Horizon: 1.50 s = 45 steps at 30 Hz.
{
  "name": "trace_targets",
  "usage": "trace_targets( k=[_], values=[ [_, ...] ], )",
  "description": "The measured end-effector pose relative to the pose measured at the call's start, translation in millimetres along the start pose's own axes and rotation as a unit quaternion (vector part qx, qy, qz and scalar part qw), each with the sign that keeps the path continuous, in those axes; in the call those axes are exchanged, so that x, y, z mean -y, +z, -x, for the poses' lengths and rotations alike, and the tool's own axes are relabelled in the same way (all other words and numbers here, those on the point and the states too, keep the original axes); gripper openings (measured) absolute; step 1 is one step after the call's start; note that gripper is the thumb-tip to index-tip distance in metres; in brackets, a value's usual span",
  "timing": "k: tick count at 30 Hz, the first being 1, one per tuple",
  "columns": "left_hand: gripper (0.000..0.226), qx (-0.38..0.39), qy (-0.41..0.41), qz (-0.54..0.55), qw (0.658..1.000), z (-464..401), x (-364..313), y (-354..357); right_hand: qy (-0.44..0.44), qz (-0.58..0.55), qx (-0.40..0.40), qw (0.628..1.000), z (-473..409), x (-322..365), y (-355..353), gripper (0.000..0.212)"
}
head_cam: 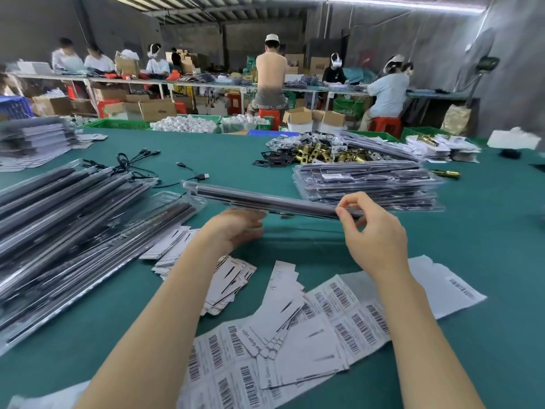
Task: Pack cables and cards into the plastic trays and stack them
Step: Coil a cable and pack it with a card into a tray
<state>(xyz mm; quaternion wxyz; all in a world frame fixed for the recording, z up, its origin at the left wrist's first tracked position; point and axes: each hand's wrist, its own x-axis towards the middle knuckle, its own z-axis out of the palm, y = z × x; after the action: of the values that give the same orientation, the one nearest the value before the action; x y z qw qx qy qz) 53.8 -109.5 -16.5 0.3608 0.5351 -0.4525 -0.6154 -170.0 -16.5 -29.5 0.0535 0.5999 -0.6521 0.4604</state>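
Desk (295, 149) covered in green cloth fills the room's near half; beyond it people sit at a long bench among cardboard boxes and green crates under strip lights. Largest on the cloth is the sprawling heap of long clear trays (73, 225) at the left, seemingly waiting to be packed; a neater stack of trays (368, 184) sits ahead on the right, which I take for the finished ones, so the job looks partly done with plenty left. One tray (265, 200) is held in the air between them, close to that stack; the right hand (371, 231) has its grip pinched on the tray's right end, while the left hand (239, 225) is blurred beneath the middle, fingers fairly flat, and I cannot tell whether it holds. Loose cards (230, 278) and barcode sheets (339, 314) lie nearest; black cables (141, 166) trail beyond the heap.
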Motion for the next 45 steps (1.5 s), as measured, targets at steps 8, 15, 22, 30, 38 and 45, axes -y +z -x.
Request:
trace_targets(
  k=[8,15,22,30,38,45],
  values=[
    [0.062,-0.007,-0.036,0.381,0.924,-1.2,-2.7,-56.4,0.054,-0.004,0.031,0.998,22.8,-24.3,3.0,0.005],
    [0.051,-0.152,0.072,-0.137,0.976,1.7,-19.8,-74.8,0.050,0.021,0.160,0.986,23.4,-17.1,7.1,0.008],
    [0.034,-0.174,0.285,-0.440,0.834,4.8,-11.9,-17.3,0.056,-0.089,0.251,0.962,17.6,-1.1,11.8,0.006],
    [0.027,0.164,0.351,-0.541,0.747,17.0,21.1,48.3,0.181,-0.024,0.059,0.981,4.0,-35.2,-5.5,0.019],
    [0.023,0.127,0.374,-0.597,0.698,21.0,23.3,51.6,0.223,0.007,0.147,0.964,4.4,-46.4,-7.4,0.029],
    [0.025,0.119,0.436,-0.564,0.691,25.1,18.2,56.7,0.279,-0.086,0.073,0.954,-7.4,-43.1,-16.5,0.036]
  ],
)
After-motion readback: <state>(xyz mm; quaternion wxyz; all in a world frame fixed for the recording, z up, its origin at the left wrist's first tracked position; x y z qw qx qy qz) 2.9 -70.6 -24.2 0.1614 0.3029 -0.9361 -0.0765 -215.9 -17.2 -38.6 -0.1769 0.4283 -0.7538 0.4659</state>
